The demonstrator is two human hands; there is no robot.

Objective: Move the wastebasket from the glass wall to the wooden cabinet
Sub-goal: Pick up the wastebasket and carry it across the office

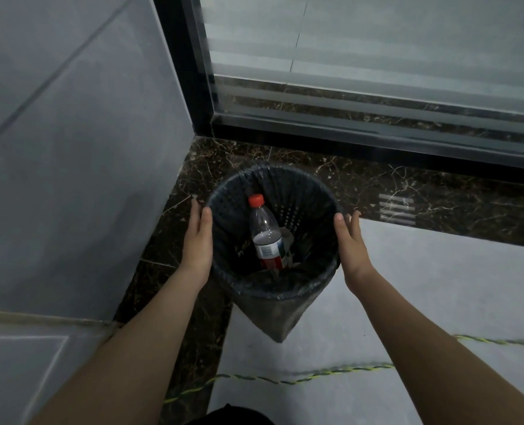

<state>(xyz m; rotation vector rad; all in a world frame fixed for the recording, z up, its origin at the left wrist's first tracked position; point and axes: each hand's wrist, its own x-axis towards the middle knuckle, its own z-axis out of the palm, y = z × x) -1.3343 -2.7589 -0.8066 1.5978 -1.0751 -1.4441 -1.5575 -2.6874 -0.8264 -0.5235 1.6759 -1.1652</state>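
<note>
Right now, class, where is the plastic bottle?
In the head view, the plastic bottle lies inside the wastebasket, centre frame, between the left hand and right hand.

Item count, head view:

- Wastebasket [288,191]: one, mesh-walled, at centre.
- Plastic bottle [265,233] with red cap: one, inside the wastebasket.
- Hands: two; left hand [197,240] at 9 o'clock of the rim, right hand [351,240] at 3 o'clock.
- Yellow-green cord [285,378]: one, at 6 o'clock on the floor.
- Glass wall [377,50]: one, at 12 o'clock.
</note>
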